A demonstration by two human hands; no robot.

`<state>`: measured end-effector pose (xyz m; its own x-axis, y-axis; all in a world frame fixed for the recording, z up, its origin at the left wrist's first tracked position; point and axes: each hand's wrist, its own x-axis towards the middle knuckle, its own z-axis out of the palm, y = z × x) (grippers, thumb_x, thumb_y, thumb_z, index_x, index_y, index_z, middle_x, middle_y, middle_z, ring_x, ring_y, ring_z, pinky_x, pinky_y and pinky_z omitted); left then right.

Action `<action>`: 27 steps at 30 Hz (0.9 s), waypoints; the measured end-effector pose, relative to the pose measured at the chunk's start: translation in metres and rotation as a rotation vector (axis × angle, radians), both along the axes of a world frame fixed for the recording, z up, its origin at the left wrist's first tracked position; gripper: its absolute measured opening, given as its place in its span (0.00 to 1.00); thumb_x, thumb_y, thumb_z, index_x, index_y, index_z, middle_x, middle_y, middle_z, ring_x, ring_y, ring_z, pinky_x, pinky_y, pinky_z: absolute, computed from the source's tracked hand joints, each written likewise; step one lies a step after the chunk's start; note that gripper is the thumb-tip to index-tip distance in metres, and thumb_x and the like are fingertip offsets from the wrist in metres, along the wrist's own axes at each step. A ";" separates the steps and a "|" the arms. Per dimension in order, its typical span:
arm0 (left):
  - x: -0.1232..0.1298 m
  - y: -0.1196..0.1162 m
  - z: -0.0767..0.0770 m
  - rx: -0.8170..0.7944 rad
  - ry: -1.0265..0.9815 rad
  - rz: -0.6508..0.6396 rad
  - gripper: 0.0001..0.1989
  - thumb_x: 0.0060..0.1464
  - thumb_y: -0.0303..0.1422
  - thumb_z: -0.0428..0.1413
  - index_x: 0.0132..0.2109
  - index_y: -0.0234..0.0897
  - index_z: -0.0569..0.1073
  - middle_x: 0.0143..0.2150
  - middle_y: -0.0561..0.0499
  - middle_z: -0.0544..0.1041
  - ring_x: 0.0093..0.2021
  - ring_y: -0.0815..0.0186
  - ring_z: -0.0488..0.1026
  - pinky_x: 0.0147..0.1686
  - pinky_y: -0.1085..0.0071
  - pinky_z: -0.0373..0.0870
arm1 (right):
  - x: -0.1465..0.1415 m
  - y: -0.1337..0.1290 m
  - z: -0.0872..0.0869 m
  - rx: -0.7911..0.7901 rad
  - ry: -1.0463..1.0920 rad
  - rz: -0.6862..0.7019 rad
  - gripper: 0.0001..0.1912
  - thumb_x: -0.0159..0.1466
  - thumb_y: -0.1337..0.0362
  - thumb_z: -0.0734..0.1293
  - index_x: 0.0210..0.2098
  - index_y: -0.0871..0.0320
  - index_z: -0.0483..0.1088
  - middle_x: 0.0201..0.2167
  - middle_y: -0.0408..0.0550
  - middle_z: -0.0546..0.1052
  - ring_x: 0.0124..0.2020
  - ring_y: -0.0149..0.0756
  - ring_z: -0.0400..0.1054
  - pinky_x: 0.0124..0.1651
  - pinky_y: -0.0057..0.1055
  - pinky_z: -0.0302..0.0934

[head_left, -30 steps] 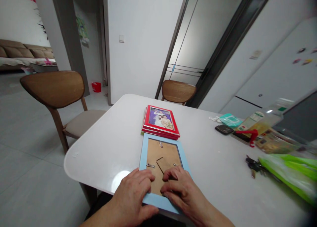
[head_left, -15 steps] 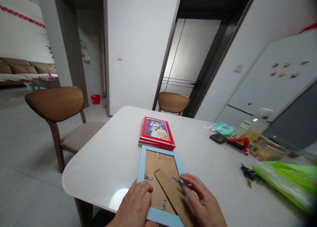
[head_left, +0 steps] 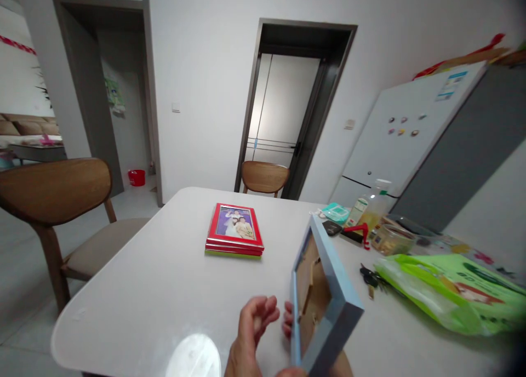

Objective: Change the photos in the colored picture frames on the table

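A light blue picture frame (head_left: 340, 300) stands raised on edge above the white table, its brown backing facing left. My right hand (head_left: 288, 321) holds it from behind and below; fingertips show past its left edge and the rest is mostly hidden by the frame. Just left of it is my left hand (head_left: 252, 333), fingers curled but apart, holding nothing, with a gap to the frame. Farther back on the table lies a stack of frames (head_left: 236, 229), a red one with a photo on top and a green edge at the bottom.
On the right lie a green plastic bag (head_left: 456, 292), keys (head_left: 371, 281), a clear bottle (head_left: 367, 207), a tub (head_left: 392, 239), a black wallet-like item (head_left: 332, 227) and a teal packet (head_left: 336, 212). Wooden chairs stand at the left (head_left: 61, 190) and far side (head_left: 265, 177).
The blue frame has been lifted from lying flat and tilted up on edge, toward the right. My left hand has come off it. The view has turned to the right.
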<state>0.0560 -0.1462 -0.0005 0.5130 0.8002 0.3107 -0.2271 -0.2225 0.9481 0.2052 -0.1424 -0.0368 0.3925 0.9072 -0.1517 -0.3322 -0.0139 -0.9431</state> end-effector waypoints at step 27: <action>-0.011 0.122 -0.035 -0.355 0.140 0.462 0.21 0.44 0.25 0.53 0.48 0.25 0.61 0.48 0.36 0.65 0.48 0.59 0.65 0.46 0.69 0.60 | 0.003 0.126 0.052 0.158 -1.662 0.183 0.20 0.55 0.60 0.60 0.46 0.58 0.64 0.47 0.51 0.67 0.48 0.39 0.58 0.49 0.33 0.50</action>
<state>0.0450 -0.0244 -0.0351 0.1040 0.9927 -0.0616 -0.0496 0.0670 0.9965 0.2087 -0.0165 0.0151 -0.0834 0.9205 0.3818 0.9528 0.1858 -0.2399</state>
